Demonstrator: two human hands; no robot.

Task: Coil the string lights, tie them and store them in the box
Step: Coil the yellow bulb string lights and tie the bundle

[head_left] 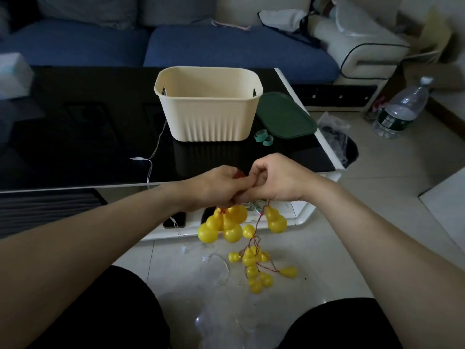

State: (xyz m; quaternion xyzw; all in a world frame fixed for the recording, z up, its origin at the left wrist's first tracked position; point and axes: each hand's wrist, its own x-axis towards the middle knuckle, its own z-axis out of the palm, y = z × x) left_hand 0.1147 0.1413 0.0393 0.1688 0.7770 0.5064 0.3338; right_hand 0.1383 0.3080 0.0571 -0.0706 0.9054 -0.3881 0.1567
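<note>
A string of yellow gourd-shaped lights (227,226) on a thin red wire hangs below my two hands at the front edge of the black table (88,137). My left hand (216,185) grips the gathered bunch at its top. My right hand (274,178) touches the left one and pinches the wire, with one gourd (275,220) hanging under it. The rest of the string trails down to a loose cluster of gourds (256,268) on the floor. The cream ribbed box (208,114) stands open on the table behind my hands.
A dark green lid (284,117) lies right of the box, with two green tape loops (263,137) beside it. A clear-wired light string (151,159) runs over the table's front edge. A water bottle (402,109) and a black bin (339,144) stand on the floor at right. A blue sofa (151,46) sits behind the table.
</note>
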